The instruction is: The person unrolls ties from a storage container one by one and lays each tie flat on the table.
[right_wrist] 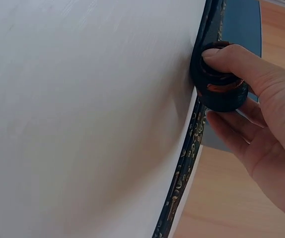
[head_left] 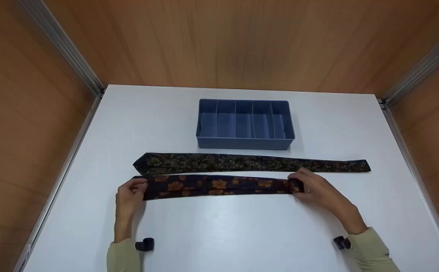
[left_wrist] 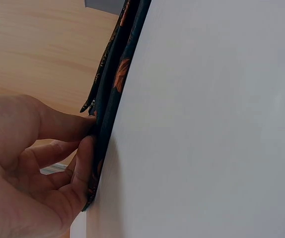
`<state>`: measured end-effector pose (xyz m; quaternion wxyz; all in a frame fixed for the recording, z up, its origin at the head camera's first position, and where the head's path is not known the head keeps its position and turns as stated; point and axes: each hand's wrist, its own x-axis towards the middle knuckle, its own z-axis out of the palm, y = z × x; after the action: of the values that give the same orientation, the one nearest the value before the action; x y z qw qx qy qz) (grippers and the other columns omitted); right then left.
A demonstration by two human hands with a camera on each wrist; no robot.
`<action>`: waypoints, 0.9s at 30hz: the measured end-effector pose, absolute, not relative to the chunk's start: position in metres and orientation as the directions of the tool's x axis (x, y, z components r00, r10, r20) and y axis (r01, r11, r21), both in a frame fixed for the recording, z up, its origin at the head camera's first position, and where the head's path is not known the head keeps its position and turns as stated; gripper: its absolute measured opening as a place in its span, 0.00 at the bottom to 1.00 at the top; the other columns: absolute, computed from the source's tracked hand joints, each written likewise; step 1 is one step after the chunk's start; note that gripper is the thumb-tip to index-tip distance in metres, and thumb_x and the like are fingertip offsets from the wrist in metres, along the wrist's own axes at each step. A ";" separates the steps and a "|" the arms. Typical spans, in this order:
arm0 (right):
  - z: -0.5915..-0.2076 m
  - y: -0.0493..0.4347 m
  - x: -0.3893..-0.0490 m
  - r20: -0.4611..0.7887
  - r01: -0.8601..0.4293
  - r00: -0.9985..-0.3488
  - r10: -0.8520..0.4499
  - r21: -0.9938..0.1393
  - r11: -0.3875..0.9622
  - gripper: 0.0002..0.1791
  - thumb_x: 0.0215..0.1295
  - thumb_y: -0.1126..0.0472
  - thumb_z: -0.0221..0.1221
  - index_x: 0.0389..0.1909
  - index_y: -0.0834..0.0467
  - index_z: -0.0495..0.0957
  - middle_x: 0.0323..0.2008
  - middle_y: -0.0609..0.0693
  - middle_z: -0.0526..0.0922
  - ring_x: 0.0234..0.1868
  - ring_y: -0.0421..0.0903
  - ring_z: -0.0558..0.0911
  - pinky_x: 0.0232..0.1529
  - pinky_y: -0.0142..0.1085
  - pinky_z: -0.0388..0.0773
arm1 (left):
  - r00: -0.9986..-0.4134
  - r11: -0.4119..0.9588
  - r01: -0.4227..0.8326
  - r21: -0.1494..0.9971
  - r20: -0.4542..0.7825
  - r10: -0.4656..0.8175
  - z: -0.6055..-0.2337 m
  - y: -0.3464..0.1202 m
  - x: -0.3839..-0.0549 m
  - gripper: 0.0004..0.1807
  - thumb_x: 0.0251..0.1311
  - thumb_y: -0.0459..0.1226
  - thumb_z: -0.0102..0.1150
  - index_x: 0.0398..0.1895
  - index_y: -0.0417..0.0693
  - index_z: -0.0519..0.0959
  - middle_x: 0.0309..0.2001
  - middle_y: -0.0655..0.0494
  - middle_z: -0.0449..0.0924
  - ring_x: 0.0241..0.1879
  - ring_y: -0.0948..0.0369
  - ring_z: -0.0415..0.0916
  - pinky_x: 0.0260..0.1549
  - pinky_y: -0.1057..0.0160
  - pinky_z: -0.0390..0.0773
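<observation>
A dark necktie with orange flowers (head_left: 219, 185) lies across the white table, its right part wound into a roll (right_wrist: 224, 91). My right hand (head_left: 315, 189) grips that roll, thumb on its coiled side in the right wrist view. At the tie's wide left end my left hand (head_left: 128, 194) pinches the fabric between thumb and fingers, as the left wrist view also shows. Just beyond lies a second necktie (head_left: 219, 162), dark with a small pale floral pattern, stretched flat with its pointed wide end to the left.
A blue box (head_left: 245, 143) with several narrow compartments stands behind the ties. Wooden panels (head_left: 242, 45) wall in the back and both sides of the white table (head_left: 219, 234). Small black devices (head_left: 148, 244) sit by both sleeve cuffs.
</observation>
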<state>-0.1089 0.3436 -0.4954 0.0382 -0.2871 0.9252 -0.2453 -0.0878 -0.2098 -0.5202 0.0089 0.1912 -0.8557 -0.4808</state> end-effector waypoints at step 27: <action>-0.493 0.367 -0.105 0.036 -0.466 -0.865 -0.501 -0.432 0.773 0.26 0.52 0.70 0.75 0.54 0.60 0.82 0.45 0.48 0.78 0.38 0.41 0.75 0.38 0.40 0.77 | -0.929 0.484 -0.327 0.812 -0.181 -0.324 -0.520 -0.212 -0.088 0.10 0.71 0.31 0.58 0.49 0.37 0.84 0.41 0.45 0.85 0.38 0.61 0.75 0.36 0.72 0.71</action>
<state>-0.1049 0.3670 -0.4925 0.0406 -0.2569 0.9405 -0.2185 -0.0881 -0.2121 -0.5202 -0.0014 0.1888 -0.8614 -0.4716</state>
